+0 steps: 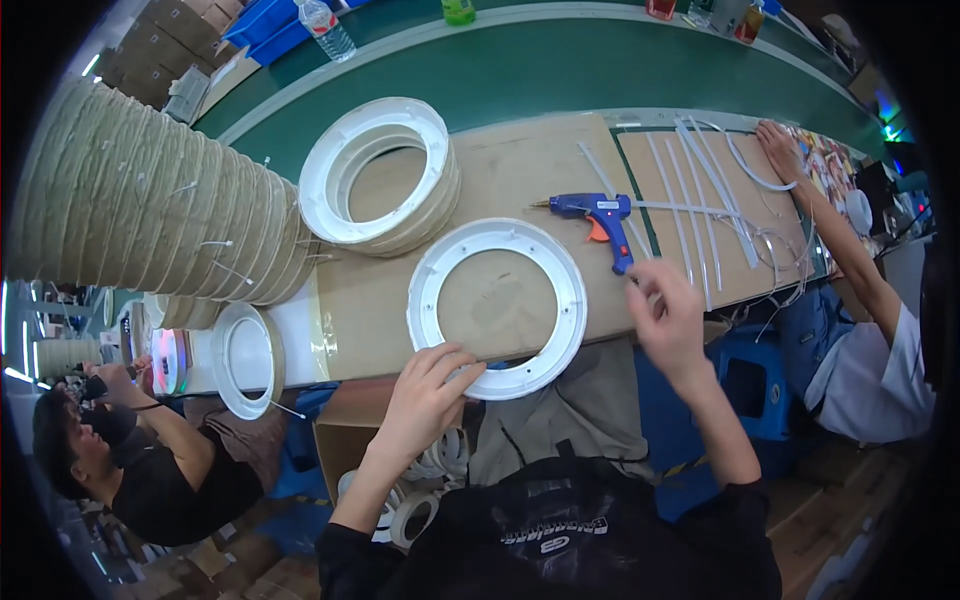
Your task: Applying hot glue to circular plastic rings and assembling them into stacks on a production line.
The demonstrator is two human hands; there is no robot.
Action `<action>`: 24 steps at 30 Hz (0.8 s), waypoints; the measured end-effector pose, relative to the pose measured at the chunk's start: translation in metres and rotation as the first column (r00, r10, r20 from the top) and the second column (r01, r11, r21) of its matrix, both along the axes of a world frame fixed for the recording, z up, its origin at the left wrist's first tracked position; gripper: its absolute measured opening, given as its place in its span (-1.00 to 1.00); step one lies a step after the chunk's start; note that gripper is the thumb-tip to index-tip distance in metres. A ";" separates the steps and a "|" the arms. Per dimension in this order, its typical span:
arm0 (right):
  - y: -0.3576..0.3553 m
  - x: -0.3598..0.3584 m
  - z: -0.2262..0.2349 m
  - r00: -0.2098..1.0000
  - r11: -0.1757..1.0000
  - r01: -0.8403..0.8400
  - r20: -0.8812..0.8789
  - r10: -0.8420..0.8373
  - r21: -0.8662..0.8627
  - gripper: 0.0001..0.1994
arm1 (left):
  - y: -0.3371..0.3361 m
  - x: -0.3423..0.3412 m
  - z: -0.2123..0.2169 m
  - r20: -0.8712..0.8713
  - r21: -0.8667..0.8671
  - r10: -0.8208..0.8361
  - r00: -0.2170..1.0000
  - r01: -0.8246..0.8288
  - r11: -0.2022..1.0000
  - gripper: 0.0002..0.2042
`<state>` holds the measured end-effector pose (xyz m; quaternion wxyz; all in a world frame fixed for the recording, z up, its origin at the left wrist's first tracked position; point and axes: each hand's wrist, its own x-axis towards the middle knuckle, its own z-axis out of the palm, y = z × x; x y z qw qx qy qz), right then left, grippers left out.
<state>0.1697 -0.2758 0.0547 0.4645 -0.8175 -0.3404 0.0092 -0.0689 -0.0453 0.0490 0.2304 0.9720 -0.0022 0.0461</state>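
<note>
A white plastic ring [571, 318] with small holes around it lies on the cardboard, its near side reaching over the table edge. My left hand [432, 388] grips its near-left rim, fingers on top. To the right, my right hand [668, 318] hovers just below the handle of a blue glue gun [592, 206] with an orange trigger. Its fingers are loosely bent, thumb apart, with nothing visible in them. The gun lies on its side, nozzle pointing left. Behind the ring sits a short stack of rings [318, 200], white on top with beige sides.
Tall stacks of cord-wrapped beige rings [150, 200] stand at left, beside another upright ring [222, 365]. Clear glue sticks [683, 215] lie at right, near a co-worker's hand [780, 150]. Another person sits far left. A carton of rings [365, 425] stands below the table.
</note>
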 end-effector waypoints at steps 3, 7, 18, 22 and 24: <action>0.014 0.018 -0.003 0.996 0.972 0.087 0.032 -0.082 -0.218 -0.76 | 0.000 0.002 0.002 0.018 0.011 0.003 1.000 -0.003 1.000 -0.54; 0.032 0.039 -0.019 0.997 0.946 0.076 0.040 -0.067 -0.316 -0.66 | -0.003 0.006 -0.004 0.068 -0.024 0.030 0.997 -0.029 0.999 -0.63; 0.013 0.074 -0.020 0.980 0.923 0.200 0.057 -0.192 -0.330 -0.70 | -0.007 0.032 -0.010 0.118 -0.122 -0.133 0.984 0.148 0.982 -0.75; 0.000 0.085 -0.023 0.967 0.911 0.253 0.057 -0.248 -0.325 -0.73 | 0.002 0.045 -0.007 0.146 -0.113 -0.124 0.981 0.142 0.983 -0.79; -0.004 0.090 -0.024 0.964 0.906 0.257 0.020 -0.266 -0.335 -0.72 | 0.012 0.056 -0.007 0.183 -0.027 0.033 0.983 -0.029 0.999 -0.79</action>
